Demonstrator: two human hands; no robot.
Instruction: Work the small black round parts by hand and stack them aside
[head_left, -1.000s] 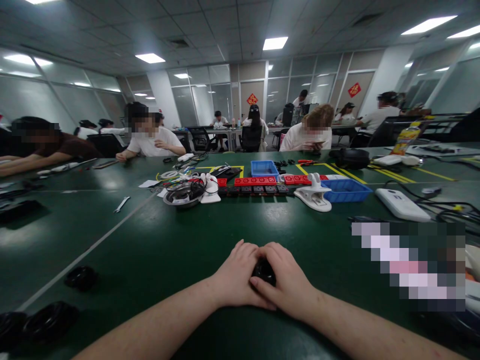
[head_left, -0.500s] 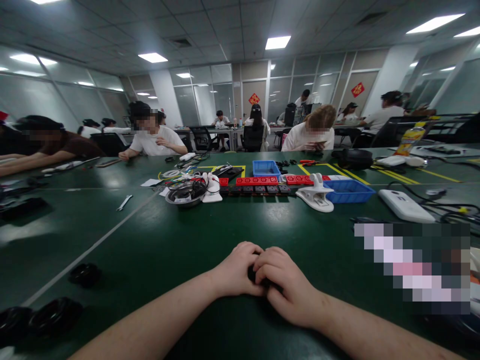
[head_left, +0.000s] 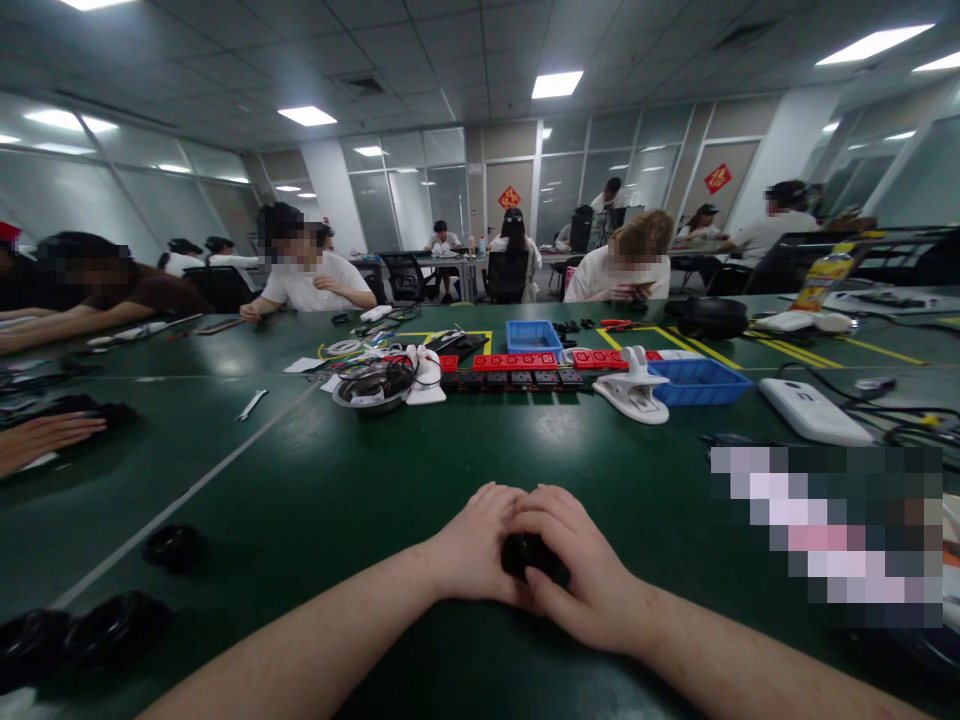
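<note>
A small black rounded object (head_left: pixel 534 558) is enclosed by both hands low over the green table; most of it is covered and I cannot make out its kind. My left hand (head_left: pixel 480 545) curls around its left side, fingers bent. From the right, my right hand (head_left: pixel 574 560) arches over it, with the thumb at the near edge and the fingertips meeting the left hand at the top. To the left lie a black ring-shaped thing (head_left: pixel 174 547) and two larger shiny black ones (head_left: pixel 118 627), apart from my hands.
Across the table (head_left: pixel 360 460) run red sockets (head_left: pixel 517 361), a metal bowl (head_left: pixel 373 392), a white clip stand (head_left: pixel 634 390) and a blue tray (head_left: pixel 701 383). A wrench (head_left: pixel 251 405) lies left. A white device (head_left: pixel 814 410) sits right. Another person's hand (head_left: pixel 52 435) rests far left.
My right fingers have lifted and spread a little, so more of the black object shows. Another person's hand has come into view at the left edge.
</note>
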